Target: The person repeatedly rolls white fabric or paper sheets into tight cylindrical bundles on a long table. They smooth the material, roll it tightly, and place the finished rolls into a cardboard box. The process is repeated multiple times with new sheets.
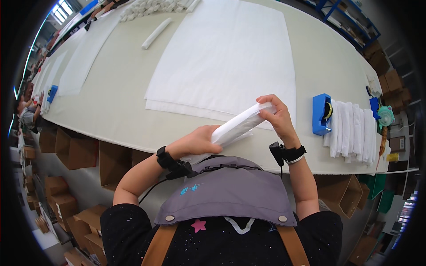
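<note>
Between my hands, over the near edge of the table, is a white roll in a thin sheet wrapping (239, 124), tilted up toward the right. My left hand (200, 141) is closed round its lower left end. At its upper right end my right hand (276, 114) pinches it between thumb and fingers. Some loose wrapping hangs below the roll by my left hand. Just beyond lies a stack of large white sheets (222, 62), flat on the pale table (124, 97). What is inside the roll cannot be seen.
A blue tape dispenser (320, 114) stands at the right, beside a row of finished-looking white rolls (353, 131). One single roll (156, 33) and a pile of rolls (151, 9) lie at the far side. Cardboard boxes (75, 148) sit below the table edge. Other people work at far left.
</note>
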Action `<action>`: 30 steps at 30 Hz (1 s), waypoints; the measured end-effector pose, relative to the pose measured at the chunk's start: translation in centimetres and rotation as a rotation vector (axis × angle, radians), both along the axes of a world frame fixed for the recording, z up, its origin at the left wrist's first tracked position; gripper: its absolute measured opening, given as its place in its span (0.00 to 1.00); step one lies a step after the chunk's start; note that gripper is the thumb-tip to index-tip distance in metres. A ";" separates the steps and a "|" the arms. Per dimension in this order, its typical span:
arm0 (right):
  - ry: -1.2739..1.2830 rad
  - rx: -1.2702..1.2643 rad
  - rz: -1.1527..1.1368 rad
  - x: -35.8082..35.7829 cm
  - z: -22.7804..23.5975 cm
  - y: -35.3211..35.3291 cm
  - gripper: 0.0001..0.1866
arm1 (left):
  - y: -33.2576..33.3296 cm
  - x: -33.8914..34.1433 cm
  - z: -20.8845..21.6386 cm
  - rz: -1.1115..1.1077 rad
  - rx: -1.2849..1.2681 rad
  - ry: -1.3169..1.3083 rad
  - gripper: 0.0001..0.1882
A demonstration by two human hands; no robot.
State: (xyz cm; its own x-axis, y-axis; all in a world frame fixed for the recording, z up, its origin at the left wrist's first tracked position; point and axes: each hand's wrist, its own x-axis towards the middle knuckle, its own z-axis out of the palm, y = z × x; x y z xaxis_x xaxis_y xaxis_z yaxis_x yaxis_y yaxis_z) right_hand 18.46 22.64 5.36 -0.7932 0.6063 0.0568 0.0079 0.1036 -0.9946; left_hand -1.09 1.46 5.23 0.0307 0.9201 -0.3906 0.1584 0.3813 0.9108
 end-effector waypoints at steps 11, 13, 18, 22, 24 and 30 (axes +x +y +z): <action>0.007 -0.008 -0.061 0.0 0.7 -0.3 0.19 | 0.3 0.4 0.6 -0.026 -0.035 0.134 0.33; 0.019 -0.043 -0.004 0.5 1.1 -0.1 0.22 | 0.3 0.4 0.8 -0.027 -0.031 0.116 0.33; -0.006 -0.028 0.052 0.9 1.2 0.0 0.23 | 0.2 0.5 1.0 -0.040 -0.038 0.122 0.32; -0.007 -0.043 0.049 1.0 0.8 0.2 0.22 | 0.4 0.5 1.0 -0.044 -0.039 0.131 0.32; -0.018 -0.053 0.062 1.0 0.6 0.3 0.22 | 0.3 0.5 1.0 -0.040 -0.043 0.120 0.32; -0.041 -0.052 0.050 0.7 0.5 0.2 0.16 | 0.1 0.6 1.1 -0.027 -0.037 0.127 0.31</action>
